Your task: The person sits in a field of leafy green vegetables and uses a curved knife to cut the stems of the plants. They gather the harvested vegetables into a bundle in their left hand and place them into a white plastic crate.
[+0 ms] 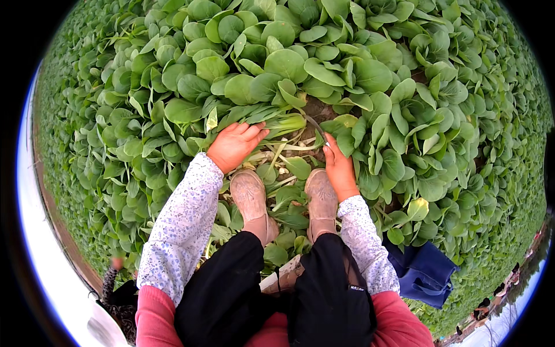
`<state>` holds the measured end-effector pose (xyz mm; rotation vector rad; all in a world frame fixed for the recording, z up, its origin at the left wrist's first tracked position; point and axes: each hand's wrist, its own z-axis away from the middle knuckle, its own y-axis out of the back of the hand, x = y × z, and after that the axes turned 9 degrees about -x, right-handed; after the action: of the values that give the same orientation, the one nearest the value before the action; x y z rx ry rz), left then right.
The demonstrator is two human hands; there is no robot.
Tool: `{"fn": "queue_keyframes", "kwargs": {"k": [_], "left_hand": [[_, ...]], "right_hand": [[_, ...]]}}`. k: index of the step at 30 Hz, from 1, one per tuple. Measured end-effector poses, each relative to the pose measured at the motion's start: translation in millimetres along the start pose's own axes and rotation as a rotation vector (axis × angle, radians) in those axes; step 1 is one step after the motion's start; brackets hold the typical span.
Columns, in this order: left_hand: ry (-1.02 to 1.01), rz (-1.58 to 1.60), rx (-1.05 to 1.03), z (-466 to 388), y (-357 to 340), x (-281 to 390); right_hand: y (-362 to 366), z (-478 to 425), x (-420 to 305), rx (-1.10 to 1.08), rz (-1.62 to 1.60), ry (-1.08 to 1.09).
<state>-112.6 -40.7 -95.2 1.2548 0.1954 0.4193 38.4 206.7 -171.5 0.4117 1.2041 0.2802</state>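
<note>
My left hand (237,142) is closed around the leafy part of a bok choy plant (289,123). The plant leans over to the left, its pale green base pointing right. In my right hand (339,167) is a small sickle (315,126); my fingers hide its handle. The thin, dark curved blade reaches up and left, its tip close to the base of the plant. Bare soil (318,110) shows just behind the blade. Standing bok choy (286,65) crowds in ahead of both hands.
Loose leaves and stalks (284,204) litter the ground around my shoes (248,195). A low seat (284,275) shows between my legs. Dark blue cloth (425,273) lies on plants at my right. Another person's patterned sleeve (109,282) appears at lower left.
</note>
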Motion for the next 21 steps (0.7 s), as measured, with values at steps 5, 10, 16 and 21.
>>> {"fn": "queue_keyframes", "kwargs": {"k": [5,10,16,21], "left_hand": [[0.006,0.014,-0.031,0.1,-1.9,-1.7],[0.007,0.004,-0.024,2.5,-4.3,-3.9],[0.005,0.007,-0.009,1.1,-4.3,-2.9],[-0.002,0.002,0.003,0.6,-4.1,-3.1]], "right_hand": [[-2.2,6.0,18.3,0.016,-0.194,-0.058],[-3.3,5.1,15.7,-0.032,-0.375,-0.101],[-11.1,4.2,24.7,-0.016,-0.329,-0.127],[-15.1,7.4,40.2,-0.052,-0.352,-0.236]]}}
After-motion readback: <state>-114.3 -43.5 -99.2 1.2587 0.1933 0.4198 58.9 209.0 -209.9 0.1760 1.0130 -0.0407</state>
